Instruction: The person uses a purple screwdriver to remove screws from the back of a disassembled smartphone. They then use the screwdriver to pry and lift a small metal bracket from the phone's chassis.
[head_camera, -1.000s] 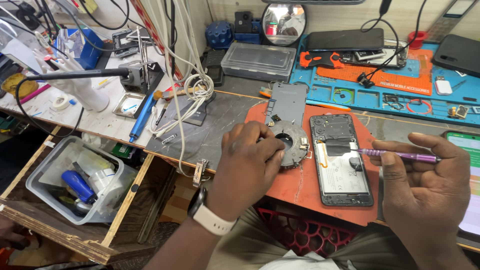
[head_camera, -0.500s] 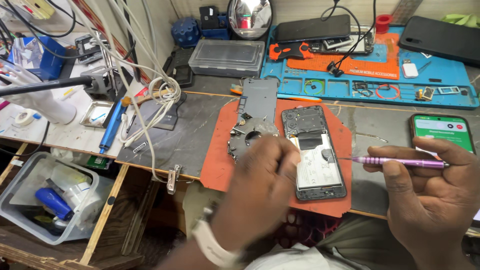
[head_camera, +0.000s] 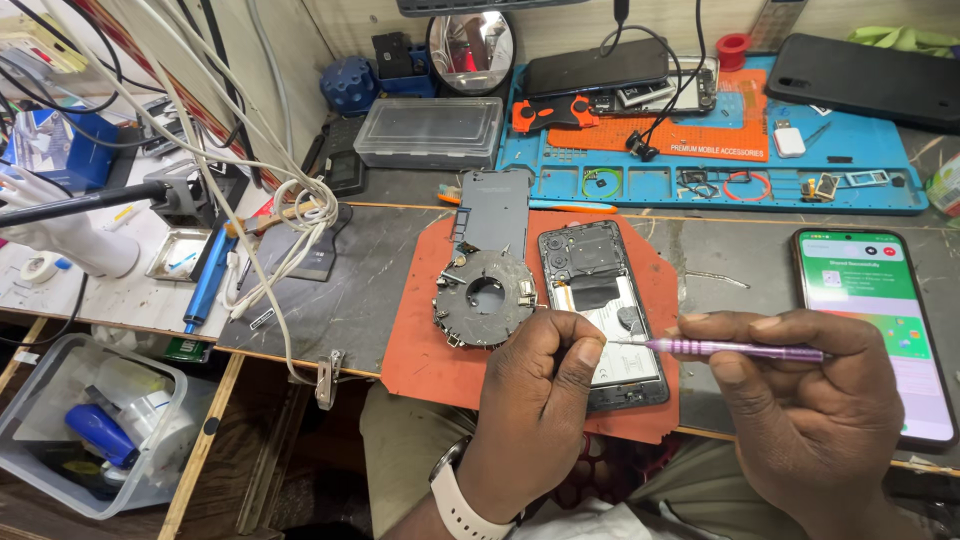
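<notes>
An opened phone (head_camera: 598, 300) lies back-up on an orange mat (head_camera: 425, 350), its inner parts bare. My right hand (head_camera: 800, 410) grips a thin purple screwdriver (head_camera: 735, 348) whose tip points left over the phone's lower part. My left hand (head_camera: 540, 400), a white watch on its wrist, rests with curled fingers on the phone's lower left edge, and the fingertips meet the screwdriver tip. A round grey tray of small parts (head_camera: 486, 298) sits just left of the phone. A dark back cover (head_camera: 490, 213) lies above it.
A second phone with a lit green screen (head_camera: 880, 320) lies at the right. A blue work mat (head_camera: 720, 140) with tools, cables and phones fills the back. White cables (head_camera: 250, 230), a blue pen tool (head_camera: 208, 275) and an open drawer with a plastic bin (head_camera: 90, 430) are at the left.
The view has shifted, so the bench sits further right in frame. My left hand has slid down off the round tray to the phone's lower edge, meeting the screwdriver tip.
</notes>
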